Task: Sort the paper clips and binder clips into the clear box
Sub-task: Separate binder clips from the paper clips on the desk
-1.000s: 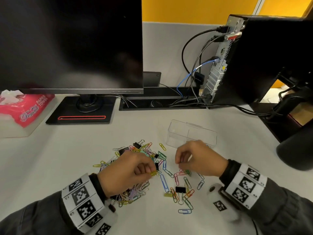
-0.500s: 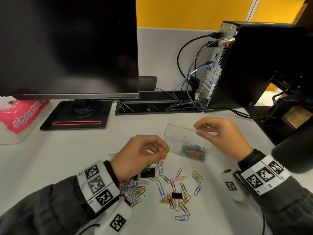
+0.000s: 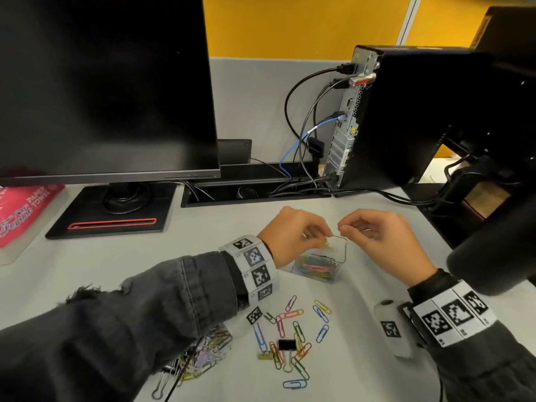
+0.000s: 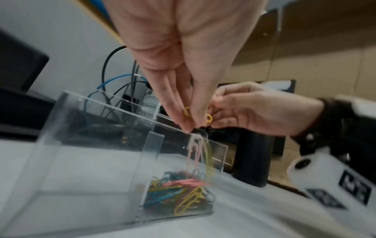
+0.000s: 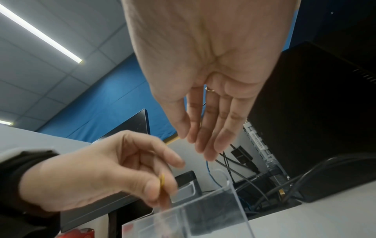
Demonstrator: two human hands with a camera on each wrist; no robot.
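The clear box (image 3: pixel 331 278) (image 4: pixel 91 145) (image 5: pixel 213 214) stands mid-table with coloured paper clips (image 3: pixel 314 265) (image 4: pixel 179 193) heaped in its right compartment; the left one looks bare. My left hand (image 3: pixel 326 239) (image 4: pixel 191 125) (image 5: pixel 162 185) hovers over that heap and pinches yellow paper clips, while blurred pink and yellow clips hang or drop below its fingertips. My right hand (image 3: pixel 342 226) (image 5: pixel 193 140) is just beyond the box's right corner, fingers straight and close together, holding nothing visible. Loose paper clips (image 3: pixel 293 335) and a black binder clip (image 3: pixel 287 344) lie nearer me.
More clips (image 3: pixel 203 352) lie partly under my left sleeve, with a small gold binder clip (image 3: pixel 264 356) nearby. A monitor stand (image 3: pixel 116 213) and pink tissue pack (image 3: pixel 26 210) sit at the left, a computer tower (image 3: pixel 406 120) with cables (image 3: pixel 301 140) behind, and a black rounded object (image 3: pixel 499 245) at the right.
My left hand rose from the clip pile and carried yellow clips over the box. My right hand left the pile and moved to the box's far right corner.
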